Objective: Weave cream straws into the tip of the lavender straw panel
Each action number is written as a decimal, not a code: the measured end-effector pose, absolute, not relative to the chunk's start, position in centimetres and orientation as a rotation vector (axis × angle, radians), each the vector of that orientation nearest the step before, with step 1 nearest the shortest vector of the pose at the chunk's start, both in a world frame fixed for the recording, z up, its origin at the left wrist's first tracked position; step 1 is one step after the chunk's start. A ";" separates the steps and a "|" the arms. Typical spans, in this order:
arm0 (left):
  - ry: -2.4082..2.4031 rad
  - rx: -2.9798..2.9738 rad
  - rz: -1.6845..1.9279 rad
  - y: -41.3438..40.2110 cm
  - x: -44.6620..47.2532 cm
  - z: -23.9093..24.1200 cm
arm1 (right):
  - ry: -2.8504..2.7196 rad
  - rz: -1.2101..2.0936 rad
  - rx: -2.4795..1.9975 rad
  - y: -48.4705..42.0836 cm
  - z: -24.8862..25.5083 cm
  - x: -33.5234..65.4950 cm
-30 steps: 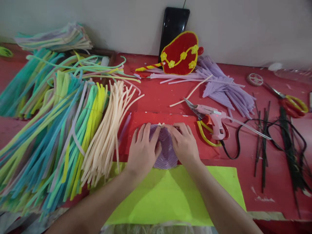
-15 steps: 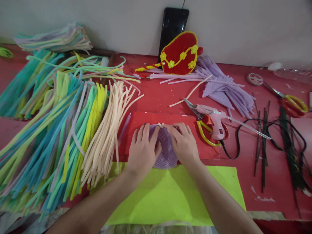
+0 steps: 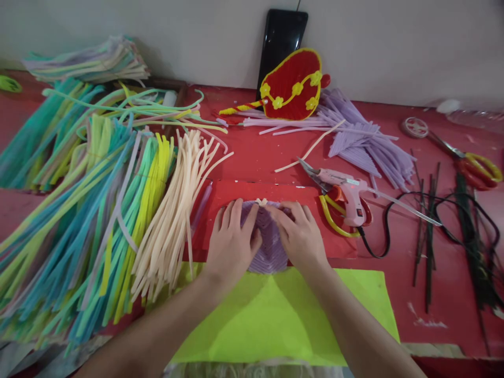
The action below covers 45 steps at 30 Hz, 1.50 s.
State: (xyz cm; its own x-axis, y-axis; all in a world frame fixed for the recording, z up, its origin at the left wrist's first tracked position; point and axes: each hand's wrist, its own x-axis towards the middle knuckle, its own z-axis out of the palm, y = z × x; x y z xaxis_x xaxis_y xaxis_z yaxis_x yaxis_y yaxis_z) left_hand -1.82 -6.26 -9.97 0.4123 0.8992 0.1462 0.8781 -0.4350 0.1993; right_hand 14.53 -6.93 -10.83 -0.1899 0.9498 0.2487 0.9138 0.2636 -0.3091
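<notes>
A purple panel of pipe cleaners (image 3: 268,260), laid in ridged rows side by side, rests between my hands. At its top edge sits a small bent piece of cream pipe cleaner (image 3: 260,201). My left hand (image 3: 232,244) lies over the panel's left side, fingers stretched out and thumb apart, its index fingertip against the cream piece. From the right, my right hand (image 3: 301,233) bends its fingers in at the cream piece's other end; the thumb is mostly hidden. Under the panel are a red board (image 3: 334,247) and a lime-green sheet (image 3: 283,325).
Left are bundles of coloured pipe cleaners (image 3: 94,226) and cream ones (image 3: 173,210). A pink glue gun (image 3: 348,194) rests on yellow-handled pliers (image 3: 328,218), its cable trailing right. Behind are a red fan-shaped piece (image 3: 293,89), a phone (image 3: 281,39) and purple pipe cleaners (image 3: 362,136). Scissors (image 3: 478,168) lie right.
The right hand has shifted very slightly right and down, showing more of the cream piece. The left hand holds its place. The view has turned a little.
</notes>
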 end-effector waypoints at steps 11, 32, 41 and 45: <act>1.612 2.533 0.330 -6.3 -1.9 -9.9 | -2.191 0.081 -1.718 -6.9 -10.8 14.3; 1.608 2.635 0.388 -6.8 -1.7 -9.7 | -1.944 0.364 -1.638 -6.4 -11.4 15.1; 1.556 2.634 0.403 -6.5 -1.9 -9.9 | -2.016 0.309 -1.686 -6.4 -11.2 14.8; 1.548 2.624 0.412 -6.5 -1.9 -10.0 | -2.023 0.295 -1.696 -6.3 -11.1 14.6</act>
